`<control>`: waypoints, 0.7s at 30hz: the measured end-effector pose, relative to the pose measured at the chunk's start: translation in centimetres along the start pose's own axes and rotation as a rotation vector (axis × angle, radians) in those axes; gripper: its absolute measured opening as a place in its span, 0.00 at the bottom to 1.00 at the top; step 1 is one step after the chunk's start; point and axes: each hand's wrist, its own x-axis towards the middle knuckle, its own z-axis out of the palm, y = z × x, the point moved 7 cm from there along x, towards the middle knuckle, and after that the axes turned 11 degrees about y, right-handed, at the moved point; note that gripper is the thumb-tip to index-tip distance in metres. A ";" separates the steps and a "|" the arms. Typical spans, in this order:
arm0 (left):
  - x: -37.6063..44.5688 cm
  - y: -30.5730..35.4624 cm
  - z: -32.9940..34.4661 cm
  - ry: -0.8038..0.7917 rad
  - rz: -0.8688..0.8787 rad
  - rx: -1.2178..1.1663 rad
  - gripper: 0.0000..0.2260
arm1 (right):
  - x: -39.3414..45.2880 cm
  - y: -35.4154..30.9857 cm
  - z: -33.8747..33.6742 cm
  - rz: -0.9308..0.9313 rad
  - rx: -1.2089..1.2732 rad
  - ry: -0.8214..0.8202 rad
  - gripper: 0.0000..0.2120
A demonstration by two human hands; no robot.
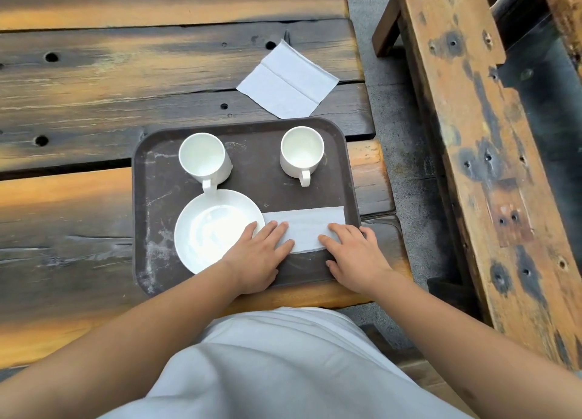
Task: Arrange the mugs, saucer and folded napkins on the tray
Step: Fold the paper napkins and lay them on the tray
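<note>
A dark brown tray (pixel 252 185) lies on the wooden table. Two white mugs stand on its far half: one at the left (pixel 203 157), one at the right (pixel 301 152), handles toward me. A white saucer (pixel 211 229) sits at the tray's near left. To its right lies a folded white napkin (pixel 307 226), a long strip. My left hand (pixel 263 256) rests flat on the napkin's left end, fingers spread. My right hand (pixel 354 255) presses flat on its right end. A second napkin (pixel 288 80), unfolded with creases, lies on the table beyond the tray.
The table (pixel 94 103) is made of weathered planks with gaps and holes. Its right edge runs just past the tray. A wooden bench (pixel 491 154) stands to the right across a strip of grey floor. My light grey shirt fills the bottom.
</note>
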 end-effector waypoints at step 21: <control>0.5 -3.2 -8.1 0.250 -0.183 -0.185 0.33 | 4.4 0.1 -10.7 0.104 0.143 0.356 0.22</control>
